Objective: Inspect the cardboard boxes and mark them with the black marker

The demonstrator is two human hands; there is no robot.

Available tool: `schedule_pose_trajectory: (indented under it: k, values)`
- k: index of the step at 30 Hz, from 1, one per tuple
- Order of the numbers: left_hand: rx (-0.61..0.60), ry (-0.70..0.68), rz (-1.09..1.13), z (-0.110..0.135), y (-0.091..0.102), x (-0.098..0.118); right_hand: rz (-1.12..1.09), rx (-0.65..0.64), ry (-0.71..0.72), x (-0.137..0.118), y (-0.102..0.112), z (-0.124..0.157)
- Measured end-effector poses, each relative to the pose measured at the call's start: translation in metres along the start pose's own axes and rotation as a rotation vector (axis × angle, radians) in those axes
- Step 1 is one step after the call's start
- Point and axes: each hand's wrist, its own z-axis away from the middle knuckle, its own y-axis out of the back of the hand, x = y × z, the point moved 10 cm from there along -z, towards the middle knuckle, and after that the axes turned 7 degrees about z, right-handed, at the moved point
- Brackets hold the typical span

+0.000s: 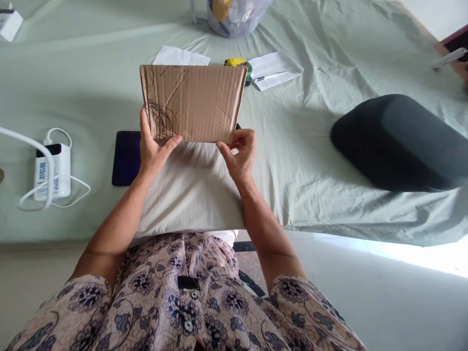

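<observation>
A flat piece of brown cardboard (204, 105) is held up over the table, its broad side towards me. Dark scribbled lines mark its left part. My left hand (153, 148) grips the lower left corner, thumb on the near face and fingers behind. At the lower right corner, my right hand (239, 153) pinches the edge between thumb and curled fingers. Something small and dark shows just behind the right fingers; I cannot make out what it is. Partly covered by my left hand and forearm lies a dark phone or tablet (124, 158).
Beyond the cardboard lie a yellow tape measure (235, 62), a pen (270, 76) and white papers (281, 66). A clear plastic tub (237, 22) stands at the back. On the left is a white power bank (64, 170) with cables; a black rounded object (398, 141) sits right.
</observation>
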Motion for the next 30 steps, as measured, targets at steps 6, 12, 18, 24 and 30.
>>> schedule_pose_trajectory:
  k: [6,12,18,24,30]
  values:
    - [0.165,-0.024,-0.025,0.004,0.023,0.011,0.0,0.039,-0.026,-0.002,0.007,0.002]
    - [0.149,-0.009,-0.059,0.005,0.023,0.014,-0.021,0.06,-0.063,0.001,0.014,-0.002]
    - [0.058,-0.094,-0.154,0.012,-0.001,0.025,0.168,0.03,0.036,-0.012,0.008,0.0]
    - [0.012,-0.082,-0.289,0.018,-0.008,0.031,0.229,0.083,0.086,-0.02,0.007,0.003]
    - [0.089,-0.116,-0.355,0.012,0.009,0.046,0.108,0.125,0.08,-0.004,0.019,0.0]
